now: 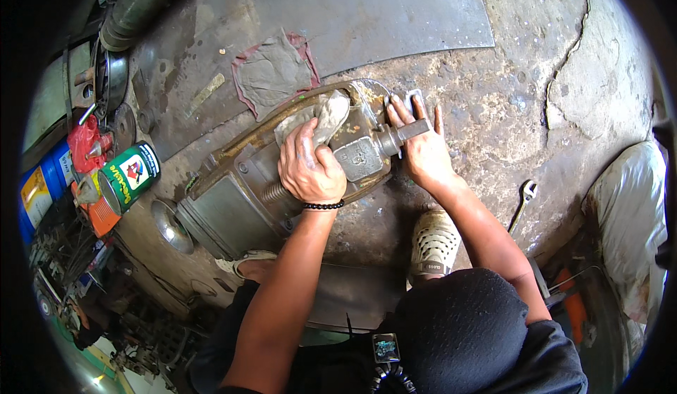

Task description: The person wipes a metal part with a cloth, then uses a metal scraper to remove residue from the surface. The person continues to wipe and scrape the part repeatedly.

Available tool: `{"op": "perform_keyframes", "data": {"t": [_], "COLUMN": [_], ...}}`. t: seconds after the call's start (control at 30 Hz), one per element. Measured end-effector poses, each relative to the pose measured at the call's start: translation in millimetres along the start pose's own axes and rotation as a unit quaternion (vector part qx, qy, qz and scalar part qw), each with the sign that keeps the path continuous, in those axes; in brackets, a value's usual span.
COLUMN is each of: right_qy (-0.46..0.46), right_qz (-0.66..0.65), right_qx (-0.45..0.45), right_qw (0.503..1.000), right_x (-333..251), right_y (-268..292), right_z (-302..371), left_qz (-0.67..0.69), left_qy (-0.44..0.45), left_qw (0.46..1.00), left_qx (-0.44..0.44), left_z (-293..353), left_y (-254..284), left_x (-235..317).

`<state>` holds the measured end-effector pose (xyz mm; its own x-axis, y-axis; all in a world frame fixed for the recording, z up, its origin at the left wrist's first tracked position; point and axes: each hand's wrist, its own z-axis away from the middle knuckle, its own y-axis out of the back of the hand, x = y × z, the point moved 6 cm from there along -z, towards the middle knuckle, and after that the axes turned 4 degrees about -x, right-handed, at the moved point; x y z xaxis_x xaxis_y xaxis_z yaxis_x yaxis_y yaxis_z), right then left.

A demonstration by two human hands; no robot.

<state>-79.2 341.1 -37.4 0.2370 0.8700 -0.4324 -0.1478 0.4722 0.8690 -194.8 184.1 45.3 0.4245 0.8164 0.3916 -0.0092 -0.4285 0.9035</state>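
A large metal machine vise (pixel 229 214) lies on the floor in front of me, set at a slant, with a threaded screw between its jaws. My left hand (pixel 310 165) is closed round a pale grey rag (pixel 333 115) and presses it onto the vise body. At the vise's right end a square-ended shaft (pixel 405 133) sticks out. My right hand (pixel 423 150) lies behind that shaft with its fingers stretched and apart, the fingertips by the vise's end. The shaft hides part of this hand.
A grey cloth with a red border (pixel 275 73) lies beyond the vise, partly on a metal sheet (pixel 395 20). Left stand a green can (pixel 130 175) and a blue container (pixel 46 193). An adjustable wrench (pixel 523 203) lies at right, near a pale cloth bundle (pixel 631 217).
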Motion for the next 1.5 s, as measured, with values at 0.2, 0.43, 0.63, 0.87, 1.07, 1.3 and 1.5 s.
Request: {"op": "perform_keyframes", "data": {"t": [0.2, 0.43, 0.63, 0.87, 1.07, 1.3, 1.5], "right_qy": [-0.008, -0.026, -0.026, -0.005, 0.065, 0.075, 0.099], "right_qz": [0.041, 0.028, 0.019, 0.003, 0.005, 0.048, 0.111], "right_qx": [-0.094, -0.122, -0.072, -0.079, -0.186, -0.247, -0.295], "right_qw": [0.995, 0.992, 0.997, 0.997, 0.980, 0.965, 0.944], "right_x": [1, 4, 5, 1, 1, -5, -6], "right_y": [-8, -10, -11, -8, -17, -13, -8], "right_z": [-4, 1, 1, -5, 7, 5, 13], "left_qz": [-0.007, 0.003, 0.010, 0.003, 0.003, 0.006, 0.021], "left_qy": [0.003, -0.011, -0.015, -0.017, -0.005, 0.018, 0.041], "left_qw": [1.000, 1.000, 1.000, 1.000, 1.000, 1.000, 0.998], "left_qx": [-0.003, 0.000, -0.002, 0.001, -0.008, -0.021, -0.035], "left_z": [-1, -1, 1, -2, -1, -3, -1], "left_y": [0, 0, -1, 0, 0, 6, 7], "left_x": [0, 1, 0, 2, 2, 2, 1]}}
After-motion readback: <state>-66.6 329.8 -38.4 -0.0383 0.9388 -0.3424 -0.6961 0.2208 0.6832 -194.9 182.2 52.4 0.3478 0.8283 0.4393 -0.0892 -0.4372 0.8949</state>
